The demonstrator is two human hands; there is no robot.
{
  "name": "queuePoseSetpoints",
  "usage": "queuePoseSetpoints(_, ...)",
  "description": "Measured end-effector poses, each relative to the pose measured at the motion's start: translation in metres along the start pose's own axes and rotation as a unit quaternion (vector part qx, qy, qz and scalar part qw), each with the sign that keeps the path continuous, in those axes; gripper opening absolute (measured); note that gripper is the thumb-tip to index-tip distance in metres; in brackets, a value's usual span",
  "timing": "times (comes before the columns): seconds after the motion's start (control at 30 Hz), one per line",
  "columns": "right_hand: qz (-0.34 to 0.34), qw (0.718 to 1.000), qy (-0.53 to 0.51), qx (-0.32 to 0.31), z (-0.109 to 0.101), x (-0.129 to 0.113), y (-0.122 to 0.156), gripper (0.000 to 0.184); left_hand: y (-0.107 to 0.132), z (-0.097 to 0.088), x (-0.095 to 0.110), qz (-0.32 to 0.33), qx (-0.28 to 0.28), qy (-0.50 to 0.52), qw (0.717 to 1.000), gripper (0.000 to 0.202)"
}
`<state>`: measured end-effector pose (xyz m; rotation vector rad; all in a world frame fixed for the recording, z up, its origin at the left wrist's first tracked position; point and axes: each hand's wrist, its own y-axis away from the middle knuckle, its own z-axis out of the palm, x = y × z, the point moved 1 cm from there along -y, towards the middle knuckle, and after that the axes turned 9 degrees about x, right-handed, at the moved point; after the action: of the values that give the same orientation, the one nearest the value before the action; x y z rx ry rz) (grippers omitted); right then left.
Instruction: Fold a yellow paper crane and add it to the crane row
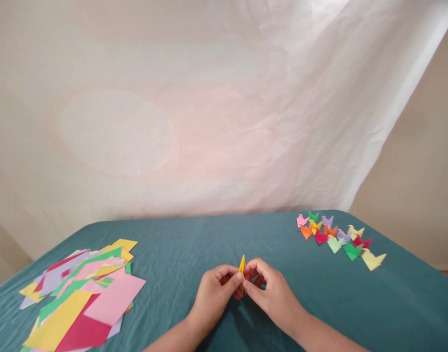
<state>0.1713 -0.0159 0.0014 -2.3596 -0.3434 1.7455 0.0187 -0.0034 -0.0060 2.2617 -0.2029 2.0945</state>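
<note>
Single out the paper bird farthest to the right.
The pale yellow bird, lowest in the picture too; all others, including the other pale yellow bird, sit farther back and left.

The 2 bare forearms [323,335] slant inward from the lower edge, wrists fairly straight. The left hand [217,288] and right hand [270,289] come close together, fingertips nearly meeting, each pinching between thumb and curled fingers. The 2 thumbs [234,281] point toward each other, on the near side.

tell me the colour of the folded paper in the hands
The folded paper is yellow, seen best in the head view.
</note>
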Motion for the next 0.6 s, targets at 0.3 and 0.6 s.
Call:
queuePoseSetpoints(0.3,-0.009,1.0,0.003,-0.001,-0.0002,0.0023,0.0006,0.004,0.0003,-0.0003,0.0006,-0.008,0.007,0.013,1.0,0.029)
queuePoseSetpoints(0.6,-0.014,1.0,-0.003,-0.005,-0.0003,0.0023,0.0011,0.006,-0.0026,-0.0012,-0.0049,-0.012,0.016,0.009,1.0,0.026)
